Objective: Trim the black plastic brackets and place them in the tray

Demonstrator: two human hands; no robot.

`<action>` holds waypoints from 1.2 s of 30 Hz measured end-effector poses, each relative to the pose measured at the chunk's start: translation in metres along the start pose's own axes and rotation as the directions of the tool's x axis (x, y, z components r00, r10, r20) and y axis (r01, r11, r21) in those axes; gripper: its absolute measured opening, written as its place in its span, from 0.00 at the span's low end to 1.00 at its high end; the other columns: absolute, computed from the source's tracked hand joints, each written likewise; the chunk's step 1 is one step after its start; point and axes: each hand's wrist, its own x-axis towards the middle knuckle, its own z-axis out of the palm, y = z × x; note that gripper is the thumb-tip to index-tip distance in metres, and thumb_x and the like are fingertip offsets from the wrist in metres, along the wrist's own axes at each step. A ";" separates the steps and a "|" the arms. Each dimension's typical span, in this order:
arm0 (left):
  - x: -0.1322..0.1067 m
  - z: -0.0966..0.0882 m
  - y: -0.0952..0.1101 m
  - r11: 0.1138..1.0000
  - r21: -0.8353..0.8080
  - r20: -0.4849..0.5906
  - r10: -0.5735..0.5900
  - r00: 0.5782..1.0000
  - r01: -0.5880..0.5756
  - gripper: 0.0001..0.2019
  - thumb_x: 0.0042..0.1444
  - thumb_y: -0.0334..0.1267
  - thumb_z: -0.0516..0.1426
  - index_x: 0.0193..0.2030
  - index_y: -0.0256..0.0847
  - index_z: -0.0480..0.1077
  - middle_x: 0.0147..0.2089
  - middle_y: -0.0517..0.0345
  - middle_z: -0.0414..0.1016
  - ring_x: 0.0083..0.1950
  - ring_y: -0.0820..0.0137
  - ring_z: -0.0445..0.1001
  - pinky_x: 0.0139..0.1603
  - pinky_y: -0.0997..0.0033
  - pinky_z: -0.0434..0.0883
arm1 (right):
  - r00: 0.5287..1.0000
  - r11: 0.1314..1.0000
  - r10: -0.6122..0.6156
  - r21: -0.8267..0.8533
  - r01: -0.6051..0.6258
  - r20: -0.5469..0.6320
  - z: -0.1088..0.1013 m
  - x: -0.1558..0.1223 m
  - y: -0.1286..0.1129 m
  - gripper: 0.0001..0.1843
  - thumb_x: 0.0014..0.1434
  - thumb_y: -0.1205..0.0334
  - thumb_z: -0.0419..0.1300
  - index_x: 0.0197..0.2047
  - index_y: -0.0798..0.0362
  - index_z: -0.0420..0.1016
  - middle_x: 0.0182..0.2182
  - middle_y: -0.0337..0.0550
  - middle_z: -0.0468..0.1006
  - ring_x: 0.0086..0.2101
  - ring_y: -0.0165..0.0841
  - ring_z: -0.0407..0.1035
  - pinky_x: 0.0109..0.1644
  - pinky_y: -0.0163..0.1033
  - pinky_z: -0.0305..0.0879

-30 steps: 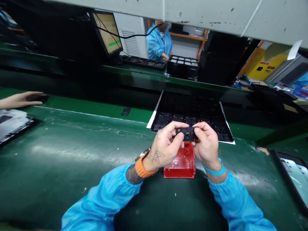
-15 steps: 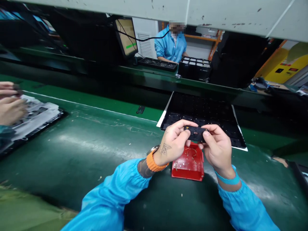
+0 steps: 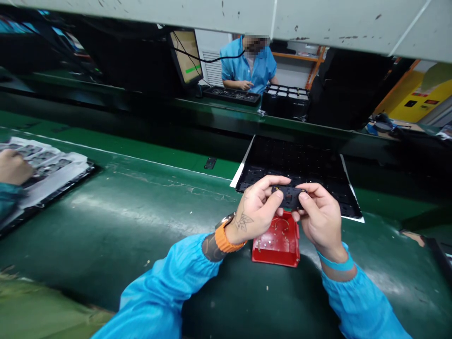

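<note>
Both my hands pinch a small black plastic part (image 3: 289, 197) above the green belt. My left hand (image 3: 256, 212), with an orange watch strap at the wrist, grips the part's left end between thumb and fingers. My right hand (image 3: 319, 216) holds its right end the same way. Directly under the hands sits a shallow red tray (image 3: 277, 242) with a few small metal pieces in it. Just beyond the hands lies a black compartment tray (image 3: 300, 162) on a white sheet.
A co-worker's hand (image 3: 12, 167) rests on a plastic-covered tray (image 3: 45, 165) at the left edge. A small dark piece (image 3: 210, 163) lies on the belt's light green strip. Across the line a person in blue works at black trays (image 3: 229, 94), next to a monitor (image 3: 187, 56).
The view swung left, then steadied. My hands stay closed on the black part over the red tray. The co-worker's hands at the left have shifted over their tray.
</note>
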 end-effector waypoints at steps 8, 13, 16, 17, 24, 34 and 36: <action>0.004 -0.002 0.001 0.999 0.027 -0.046 -0.022 0.999 0.023 0.10 0.63 0.40 0.60 0.46 0.35 0.76 0.20 0.64 0.73 0.18 0.76 0.71 0.20 0.79 0.66 | 0.999 1.000 -0.022 -0.011 0.022 -0.027 0.002 -0.001 -0.001 0.12 0.63 0.52 0.70 0.43 0.51 0.78 0.23 0.32 0.71 0.18 0.26 0.66 0.20 0.31 0.67; 0.004 -0.002 0.000 1.000 -0.004 -0.008 -0.011 1.000 0.011 0.13 0.62 0.42 0.62 0.48 0.35 0.75 0.23 0.63 0.76 0.19 0.75 0.73 0.20 0.79 0.69 | 0.999 0.999 -0.025 -0.047 0.023 -0.032 0.001 -0.001 -0.002 0.13 0.63 0.51 0.69 0.43 0.51 0.77 0.22 0.31 0.69 0.18 0.27 0.67 0.20 0.32 0.67; 0.003 -0.003 0.000 1.000 -0.026 0.024 -0.014 1.000 0.014 0.16 0.57 0.36 0.63 0.52 0.35 0.73 0.32 0.57 0.81 0.21 0.76 0.76 0.21 0.80 0.70 | 0.999 0.998 -0.030 -0.053 0.028 -0.029 0.000 0.000 0.000 0.13 0.64 0.51 0.69 0.43 0.51 0.77 0.23 0.32 0.69 0.18 0.26 0.67 0.20 0.31 0.67; 0.003 -0.003 0.000 0.999 -0.032 0.027 -0.014 1.000 0.015 0.17 0.57 0.35 0.63 0.53 0.35 0.73 0.36 0.54 0.83 0.22 0.76 0.77 0.21 0.80 0.71 | 0.999 0.998 -0.031 -0.057 0.030 -0.032 -0.001 0.001 0.000 0.13 0.64 0.52 0.69 0.43 0.51 0.77 0.23 0.32 0.70 0.18 0.26 0.67 0.20 0.31 0.67; 0.012 -0.019 0.002 0.836 0.449 0.021 0.344 0.939 -0.316 0.08 0.62 0.30 0.57 0.45 0.37 0.77 0.44 0.51 0.83 0.30 0.75 0.78 0.31 0.77 0.76 | 0.995 0.996 -0.041 -0.086 0.034 -0.086 -0.003 0.004 -0.005 0.12 0.63 0.53 0.69 0.43 0.53 0.79 0.24 0.33 0.72 0.17 0.26 0.67 0.19 0.32 0.69; 0.018 -0.033 -0.009 0.492 0.723 0.350 0.345 0.871 -0.486 0.10 0.70 0.32 0.55 0.47 0.41 0.79 0.44 0.53 0.82 0.41 0.68 0.79 0.40 0.73 0.73 | 0.999 0.973 -0.009 -0.229 0.000 -0.038 -0.006 0.007 -0.021 0.12 0.60 0.55 0.70 0.40 0.54 0.80 0.21 0.32 0.71 0.15 0.26 0.68 0.18 0.32 0.66; 0.019 -0.034 -0.013 0.439 0.739 0.391 0.339 0.856 -0.511 0.11 0.70 0.30 0.53 0.45 0.41 0.79 0.43 0.54 0.80 0.38 0.70 0.78 0.36 0.74 0.71 | 1.000 0.968 0.004 -0.252 -0.011 -0.029 -0.009 0.007 -0.022 0.13 0.60 0.54 0.70 0.40 0.55 0.80 0.23 0.35 0.74 0.16 0.27 0.68 0.18 0.32 0.66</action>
